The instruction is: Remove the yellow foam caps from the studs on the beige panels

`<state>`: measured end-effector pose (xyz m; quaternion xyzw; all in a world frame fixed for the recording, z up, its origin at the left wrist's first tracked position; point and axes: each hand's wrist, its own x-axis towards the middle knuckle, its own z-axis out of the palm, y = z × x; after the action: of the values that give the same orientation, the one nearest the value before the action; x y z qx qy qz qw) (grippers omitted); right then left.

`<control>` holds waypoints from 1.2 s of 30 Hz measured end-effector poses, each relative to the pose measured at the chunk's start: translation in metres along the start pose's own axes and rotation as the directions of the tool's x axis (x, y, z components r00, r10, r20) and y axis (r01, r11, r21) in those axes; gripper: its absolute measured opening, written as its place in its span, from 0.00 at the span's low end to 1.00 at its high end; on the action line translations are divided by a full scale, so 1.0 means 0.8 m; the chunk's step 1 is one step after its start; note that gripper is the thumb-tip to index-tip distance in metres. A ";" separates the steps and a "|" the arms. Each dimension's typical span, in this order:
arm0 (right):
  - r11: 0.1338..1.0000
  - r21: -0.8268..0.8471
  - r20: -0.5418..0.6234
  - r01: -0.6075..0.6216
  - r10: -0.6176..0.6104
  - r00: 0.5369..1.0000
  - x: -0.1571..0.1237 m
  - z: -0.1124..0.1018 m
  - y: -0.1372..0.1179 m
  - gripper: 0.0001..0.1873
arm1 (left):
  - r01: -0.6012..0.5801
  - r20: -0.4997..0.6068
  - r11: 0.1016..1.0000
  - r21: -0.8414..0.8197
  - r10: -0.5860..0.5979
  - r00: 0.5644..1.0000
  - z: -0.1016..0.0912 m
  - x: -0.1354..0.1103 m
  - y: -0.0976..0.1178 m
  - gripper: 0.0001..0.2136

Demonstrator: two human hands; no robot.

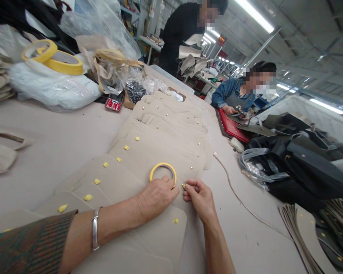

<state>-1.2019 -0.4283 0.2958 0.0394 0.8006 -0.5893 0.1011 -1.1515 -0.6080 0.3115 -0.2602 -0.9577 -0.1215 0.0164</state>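
- Tape roll (163, 164): a yellow ring on the beige panels (160, 146), gripped at its lower right rim by your left hand.
- Left hand (157, 196): your fingers close around the rim; the knuckles partly hide the contact.
- Right hand (200, 198): your thumb and forefinger pinch together on a tape scrap (183, 186), just right of your left fingertips, above the panels' right edge.
- Panels: overlapping in a long spread, beneath your left hand and ahead of both grips.
- Yellow patches (97, 181): in a slanting row left of your grips, with a single patch nearer you, below your left hand.
- Metal studs (191, 168): bare, ahead of your right-hand pinch along the panels' right side.
- Cord (231, 186): loose on the table (246, 236), right of your right hand.
- Black bag (303, 163): beyond the cord, farther right of your grips.
- Co-worker (231, 93): seated well ahead and right of your grips, in denim sleeves.
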 end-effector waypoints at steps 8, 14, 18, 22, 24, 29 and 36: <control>0.998 0.040 0.014 0.037 -0.038 0.999 -0.005 0.005 -0.001 0.22 | 0.002 -0.013 1.000 0.014 -0.002 1.000 0.001 0.001 0.002 0.04; 0.982 -0.180 -0.045 0.048 -0.057 0.997 -0.001 0.014 -0.004 0.17 | -0.002 -0.011 1.000 -0.001 0.002 1.000 -0.001 0.000 0.003 0.05; 0.879 -0.463 -0.043 0.119 -0.156 0.987 -0.001 0.016 -0.014 0.08 | -0.007 -0.049 1.000 -0.010 0.006 0.999 0.001 0.000 0.003 0.05; 0.686 -0.674 0.005 0.274 -0.367 0.930 -0.002 0.021 -0.022 0.04 | -0.007 -0.058 1.000 -0.010 0.006 0.998 0.003 0.000 0.002 0.05; 0.616 -0.730 0.023 0.296 -0.410 0.912 -0.001 0.021 -0.025 0.03 | -0.006 -0.055 1.000 0.000 0.006 0.998 0.004 0.000 0.001 0.05; 0.611 -0.777 -0.050 0.151 -0.299 0.953 -0.004 0.001 -0.023 0.12 | -0.002 -0.060 1.000 0.007 0.002 0.998 0.009 -0.002 -0.003 0.05; 0.824 -0.473 -0.043 0.311 -0.374 0.926 -0.031 -0.014 0.001 0.16 | 0.006 -0.081 1.000 0.007 -0.005 0.997 0.004 -0.003 -0.001 0.06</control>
<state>-1.1787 -0.4159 0.3036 -0.0905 0.9155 -0.3883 -0.0540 -1.1501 -0.6091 0.3080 -0.2523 -0.9575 -0.1285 0.0556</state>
